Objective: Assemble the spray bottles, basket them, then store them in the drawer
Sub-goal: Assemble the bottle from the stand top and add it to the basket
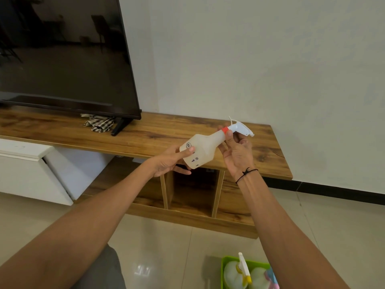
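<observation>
A translucent white spray bottle (203,150) with a red collar and a white trigger head (241,128) is held tilted above the wooden TV stand. My left hand (169,161) grips the bottle's base. My right hand (236,151) holds the neck, with fingers at the red collar and trigger head. On the floor at the bottom right sits a green basket (224,265) holding assembled spray bottles, one with a yellow-and-white trigger (244,270).
The wooden TV stand (145,132) carries a large dark television (62,55) and a checked cloth (99,123). Open cubbies (193,190) lie under its top. A white drawer unit (31,167) stands at the left. The floor is pale tile.
</observation>
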### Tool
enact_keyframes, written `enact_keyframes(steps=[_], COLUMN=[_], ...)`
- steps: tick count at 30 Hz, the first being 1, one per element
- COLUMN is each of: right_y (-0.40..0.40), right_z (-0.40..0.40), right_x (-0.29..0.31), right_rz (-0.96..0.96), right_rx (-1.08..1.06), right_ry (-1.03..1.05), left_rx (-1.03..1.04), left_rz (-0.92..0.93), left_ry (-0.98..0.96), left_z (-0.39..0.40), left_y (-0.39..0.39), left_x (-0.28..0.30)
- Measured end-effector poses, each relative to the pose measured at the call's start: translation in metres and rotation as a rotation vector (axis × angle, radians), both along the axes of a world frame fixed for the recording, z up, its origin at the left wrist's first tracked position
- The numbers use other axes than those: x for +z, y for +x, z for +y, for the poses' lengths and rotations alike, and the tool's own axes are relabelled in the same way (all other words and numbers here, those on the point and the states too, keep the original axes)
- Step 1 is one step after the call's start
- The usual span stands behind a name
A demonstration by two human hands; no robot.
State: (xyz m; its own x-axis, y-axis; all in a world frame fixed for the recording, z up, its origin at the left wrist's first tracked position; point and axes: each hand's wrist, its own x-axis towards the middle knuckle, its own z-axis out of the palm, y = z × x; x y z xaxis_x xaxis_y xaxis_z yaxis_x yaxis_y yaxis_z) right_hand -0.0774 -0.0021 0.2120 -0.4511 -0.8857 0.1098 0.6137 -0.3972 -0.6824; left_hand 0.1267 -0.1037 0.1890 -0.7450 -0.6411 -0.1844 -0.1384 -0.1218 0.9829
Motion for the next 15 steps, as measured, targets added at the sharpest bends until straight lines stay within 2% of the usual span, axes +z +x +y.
enact_keyframes(steps=[4, 8, 10, 15], right_y=[0.000, 0.000, 0.001, -0.001], right_z=[0.003, 0.008, 0.010, 0.010], right_x=[-0.005, -0.009, -0.009, -0.006], right_rz=[0.042, 0.068, 0.099, 0.139], right_rx=[-0.070, -0.040, -0.028, -0.111], right_ry=[0.060, 0.060, 0.054, 0.084], left_rx=[0.112, -0.034, -0.094, -0.037], left_rz=[-0.028, -0.134, -0.208, -0.230], left_ry=[-0.143, -0.169, -0.264, -0.502], left_z=[-0.003, 0.003, 0.009, 0.019], left_y=[-0.005, -0.005, -0.009, -0.021], left_x=[0.003, 0.002, 0.001, 0.004])
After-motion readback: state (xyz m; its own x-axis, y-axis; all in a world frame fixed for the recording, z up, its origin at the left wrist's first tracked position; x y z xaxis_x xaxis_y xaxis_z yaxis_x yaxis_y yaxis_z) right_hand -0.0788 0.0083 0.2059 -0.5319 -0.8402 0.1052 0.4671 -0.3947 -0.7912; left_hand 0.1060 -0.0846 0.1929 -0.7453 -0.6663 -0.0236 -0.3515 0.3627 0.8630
